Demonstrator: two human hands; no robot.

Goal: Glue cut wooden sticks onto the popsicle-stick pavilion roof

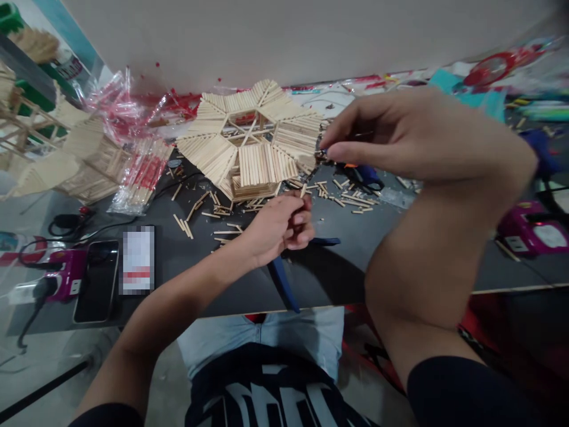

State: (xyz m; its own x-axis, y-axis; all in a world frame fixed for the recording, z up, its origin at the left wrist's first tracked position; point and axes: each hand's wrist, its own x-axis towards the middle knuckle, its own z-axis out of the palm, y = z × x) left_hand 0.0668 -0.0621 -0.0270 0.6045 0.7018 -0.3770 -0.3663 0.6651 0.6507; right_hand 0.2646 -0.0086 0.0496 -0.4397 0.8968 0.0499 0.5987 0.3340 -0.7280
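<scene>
"Over at your desk (347, 228), what are your hands up to?"

"Left hand (280, 224) first: thumb and fingers pinched on a short stick (303, 191), right by the near edge of the star-shaped stick model (262, 164) in the middle. Right hand (395, 133) is up at the model's right side, thumb and fingertip close together, but honestly can't tell if anything's between them. I'd call it the fiddly handling-one-stick step."

"And the next move calls for what?"

"Steady fingers and a light touch around those panels, imo."

"Anything in the way?"

"Left to right: second stick model (80, 157), purple power block (71, 273), black phone (95, 284), lit phone (137, 258), bagged sticks (140, 172), all off to the side. Blue-handled tool (284, 284) pokes out under my left hand, likeliest snag tbh. Loose stick bits (351, 198) litter the space around the model. Further right, another purple block (528, 228), well apart."
</scene>
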